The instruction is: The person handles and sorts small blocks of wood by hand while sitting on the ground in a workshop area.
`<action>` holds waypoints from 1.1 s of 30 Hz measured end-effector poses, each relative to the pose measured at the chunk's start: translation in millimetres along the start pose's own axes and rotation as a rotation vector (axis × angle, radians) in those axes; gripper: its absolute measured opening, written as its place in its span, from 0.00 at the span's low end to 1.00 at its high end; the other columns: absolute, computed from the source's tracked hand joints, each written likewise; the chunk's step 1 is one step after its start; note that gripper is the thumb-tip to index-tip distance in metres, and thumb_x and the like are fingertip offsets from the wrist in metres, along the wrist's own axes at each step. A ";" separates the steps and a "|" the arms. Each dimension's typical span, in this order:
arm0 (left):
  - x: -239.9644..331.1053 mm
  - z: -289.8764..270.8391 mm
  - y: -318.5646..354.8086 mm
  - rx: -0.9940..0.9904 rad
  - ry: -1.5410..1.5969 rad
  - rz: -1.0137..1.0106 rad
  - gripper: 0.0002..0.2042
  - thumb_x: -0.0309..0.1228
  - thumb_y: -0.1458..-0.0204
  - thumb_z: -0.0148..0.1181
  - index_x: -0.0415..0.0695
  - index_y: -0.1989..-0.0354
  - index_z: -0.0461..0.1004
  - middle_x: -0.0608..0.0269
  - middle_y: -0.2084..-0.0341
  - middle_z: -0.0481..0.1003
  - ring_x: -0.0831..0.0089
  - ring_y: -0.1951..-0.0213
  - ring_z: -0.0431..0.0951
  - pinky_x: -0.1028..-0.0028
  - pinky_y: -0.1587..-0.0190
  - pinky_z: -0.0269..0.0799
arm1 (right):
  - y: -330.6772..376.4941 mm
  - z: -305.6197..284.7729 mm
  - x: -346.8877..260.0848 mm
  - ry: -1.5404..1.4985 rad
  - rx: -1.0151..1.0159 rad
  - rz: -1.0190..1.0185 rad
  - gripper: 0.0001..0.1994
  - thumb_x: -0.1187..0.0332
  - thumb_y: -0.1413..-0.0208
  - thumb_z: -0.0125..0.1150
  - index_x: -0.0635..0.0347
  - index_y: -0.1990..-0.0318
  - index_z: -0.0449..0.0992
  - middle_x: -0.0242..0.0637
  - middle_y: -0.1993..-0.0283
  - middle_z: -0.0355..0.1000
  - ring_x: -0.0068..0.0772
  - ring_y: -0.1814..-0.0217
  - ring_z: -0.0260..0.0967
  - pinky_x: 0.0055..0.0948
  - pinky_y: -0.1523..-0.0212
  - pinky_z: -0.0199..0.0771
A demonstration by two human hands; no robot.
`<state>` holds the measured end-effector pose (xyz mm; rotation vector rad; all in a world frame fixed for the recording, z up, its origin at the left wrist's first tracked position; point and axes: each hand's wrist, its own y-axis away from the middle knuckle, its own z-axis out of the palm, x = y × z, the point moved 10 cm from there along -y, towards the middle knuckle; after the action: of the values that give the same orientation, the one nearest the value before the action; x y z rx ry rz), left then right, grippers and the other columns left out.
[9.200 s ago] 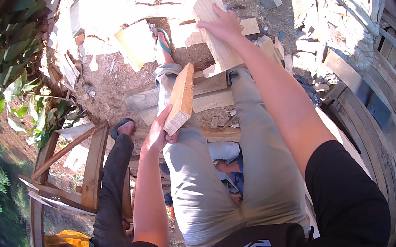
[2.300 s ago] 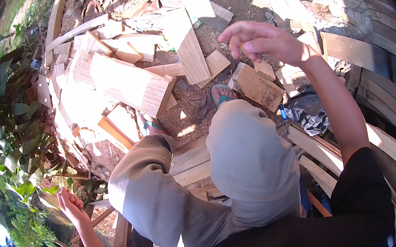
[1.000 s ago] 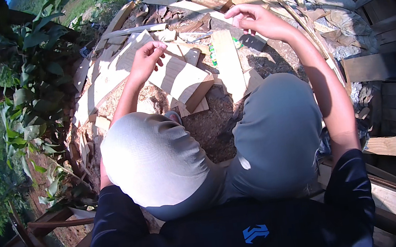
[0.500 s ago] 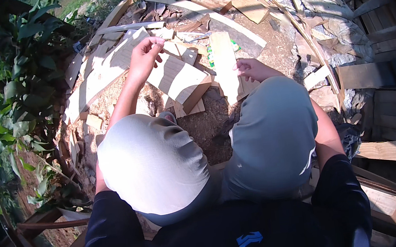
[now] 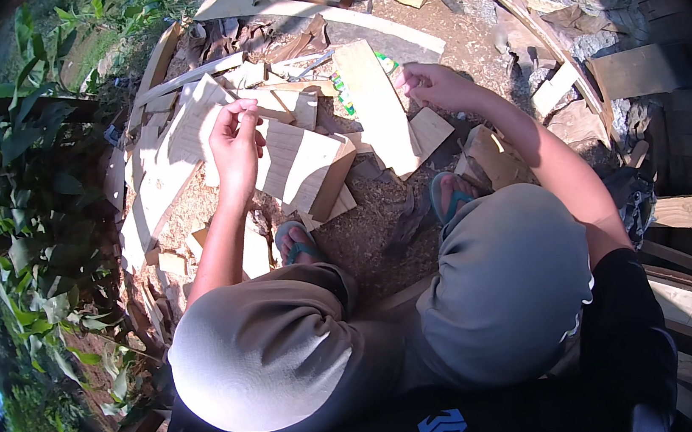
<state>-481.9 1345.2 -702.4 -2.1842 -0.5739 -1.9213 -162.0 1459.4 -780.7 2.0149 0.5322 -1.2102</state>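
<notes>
The long pale plank (image 5: 374,106) lay on the pile of offcuts ahead of the person's knees, running away from the body, its near end resting over a smaller square board (image 5: 426,132). The right hand (image 5: 434,86) was beside the plank's far right edge, fingers curled and pinched close together; whether they touched the plank or gripped anything small could not be told. The left hand (image 5: 235,139) was raised over a wide flat board (image 5: 293,166), fingers drawn together in a narrow pinch near the thumb; anything held there was too small to make out. The wide board sat tilted on other pieces, one corner pointing toward the person's left foot (image 5: 298,243). The right foot (image 5: 448,194), in a sandal, stood near the plank's near end. A small green package (image 5: 384,62) showed partly from under the plank's far end. Sawdust and bare dirt (image 5: 372,221) lay between the feet. More planks and scraps (image 5: 184,140) were scattered to the left, with leafy plants (image 5: 46,207) beyond them. Grey shorts (image 5: 499,284) covered both bent knees.
</notes>
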 end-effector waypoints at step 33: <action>58.9 -131.5 124.9 -0.057 -0.058 0.086 0.12 0.36 0.39 0.60 0.52 0.49 0.76 0.74 0.65 0.74 0.86 0.72 0.69 0.83 0.73 0.62 | 260.6 78.0 -166.8 -0.548 -0.339 -0.013 0.26 0.58 0.34 0.47 0.69 0.36 0.63 0.40 0.52 0.72 0.24 0.59 0.74 0.21 0.62 0.72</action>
<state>-547.0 1191.7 -609.8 -2.2668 -0.4311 -1.8589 -115.4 1231.3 -562.5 1.3257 0.4367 -1.4921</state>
